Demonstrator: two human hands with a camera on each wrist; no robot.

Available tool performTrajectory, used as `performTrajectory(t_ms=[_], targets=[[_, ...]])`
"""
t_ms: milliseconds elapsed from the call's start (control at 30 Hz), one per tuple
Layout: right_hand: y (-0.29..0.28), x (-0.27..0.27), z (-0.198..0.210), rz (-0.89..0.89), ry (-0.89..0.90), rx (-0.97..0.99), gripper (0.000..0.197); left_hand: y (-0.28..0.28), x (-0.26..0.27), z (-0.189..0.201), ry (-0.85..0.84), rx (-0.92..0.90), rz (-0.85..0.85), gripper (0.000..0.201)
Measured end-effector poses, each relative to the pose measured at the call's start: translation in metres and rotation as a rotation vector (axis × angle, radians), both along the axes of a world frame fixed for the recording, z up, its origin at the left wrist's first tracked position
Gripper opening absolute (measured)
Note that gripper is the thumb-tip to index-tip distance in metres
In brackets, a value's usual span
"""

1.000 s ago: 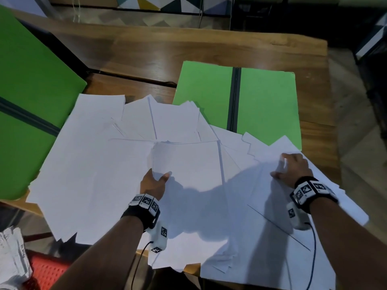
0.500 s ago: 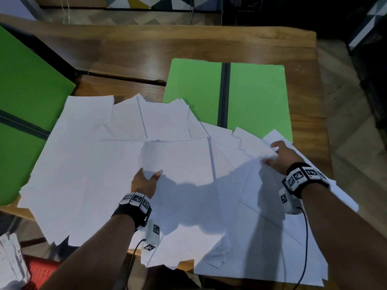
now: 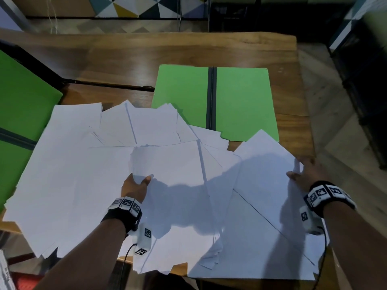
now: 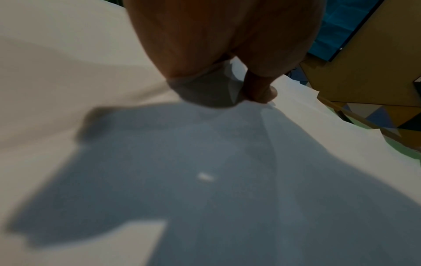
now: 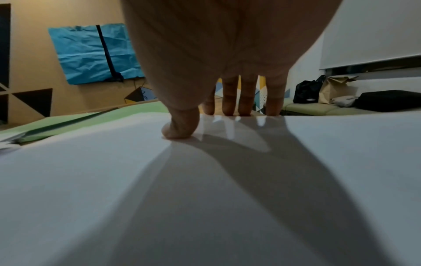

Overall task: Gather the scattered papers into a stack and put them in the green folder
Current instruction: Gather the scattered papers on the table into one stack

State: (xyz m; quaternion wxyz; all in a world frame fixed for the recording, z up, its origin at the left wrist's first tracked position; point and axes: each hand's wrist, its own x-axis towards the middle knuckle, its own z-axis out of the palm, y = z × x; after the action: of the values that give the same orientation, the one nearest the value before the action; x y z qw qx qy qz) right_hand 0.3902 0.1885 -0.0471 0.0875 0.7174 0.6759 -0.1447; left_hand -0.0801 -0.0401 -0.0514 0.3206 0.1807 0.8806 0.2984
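White papers (image 3: 73, 174) lie fanned over the near half of the wooden table (image 3: 146, 53), and some overhang its front edge. The green folder (image 3: 243, 101) lies open and flat behind them, with its near left corner under the sheets. At the middle of the spread, my left hand (image 3: 140, 181) pinches a sheaf (image 3: 167, 164): thumb (image 4: 262, 93) on top, fingers hidden beneath. My right hand (image 3: 301, 174) holds the right edge of a large sheet (image 3: 268, 174), thumb (image 5: 180, 129) on top and fingers (image 5: 243, 100) down past the edge.
A second green folder (image 3: 18, 114) lies open at the far left, partly under the papers. A red basket (image 3: 25, 282) and more white paper (image 3: 4, 275) sit below the table's near left corner. Close beside my right hand runs the table's right edge (image 3: 303, 122).
My right hand has slid from on top of the right-hand sheets out to their right edge. The left hand keeps its hold on the middle sheaf.
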Motion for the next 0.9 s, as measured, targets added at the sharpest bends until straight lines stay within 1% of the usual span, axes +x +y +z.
performTrajectory(t_ms=[100, 267, 300, 333, 433, 467, 567, 767, 900], targets=[[-0.008, -0.001, 0.000, 0.024, -0.003, 0.028, 0.066, 0.000, 0.001, 0.001, 0.006, -0.003, 0.000, 0.051], [-0.017, 0.002, 0.001, 0.014, -0.037, -0.037, 0.075, 0.000, 0.002, 0.003, 0.002, 0.006, -0.002, 0.050], [-0.017, 0.004, 0.001, 0.002, -0.019, -0.046, 0.074, 0.000, 0.002, 0.003, 0.009, 0.006, -0.005, 0.051], [-0.019, 0.004, 0.002, -0.025, 0.037, -0.052, 0.071, 0.000, 0.002, 0.004, 0.017, 0.004, -0.010, 0.051], [-0.022, 0.006, 0.005, -0.141, 0.283, -0.046, 0.059, 0.001, 0.002, 0.005, 0.024, -0.001, -0.016, 0.050], [-0.023, 0.009, 0.004, -0.147, 0.328, -0.039, 0.057, 0.001, 0.002, 0.005, 0.025, -0.001, -0.018, 0.049], [-0.023, 0.018, 0.008, -0.122, 0.380, -0.050, 0.052, 0.001, 0.003, 0.005, 0.026, 0.001, -0.016, 0.048], [-0.018, 0.028, 0.050, -0.136, 0.518, 0.065, 0.042, 0.000, 0.001, 0.004, 0.023, 0.004, -0.018, 0.051], [-0.021, 0.024, 0.094, -0.191, 0.558, 0.226, 0.044, 0.000, 0.003, 0.004, 0.025, 0.021, -0.018, 0.050]])
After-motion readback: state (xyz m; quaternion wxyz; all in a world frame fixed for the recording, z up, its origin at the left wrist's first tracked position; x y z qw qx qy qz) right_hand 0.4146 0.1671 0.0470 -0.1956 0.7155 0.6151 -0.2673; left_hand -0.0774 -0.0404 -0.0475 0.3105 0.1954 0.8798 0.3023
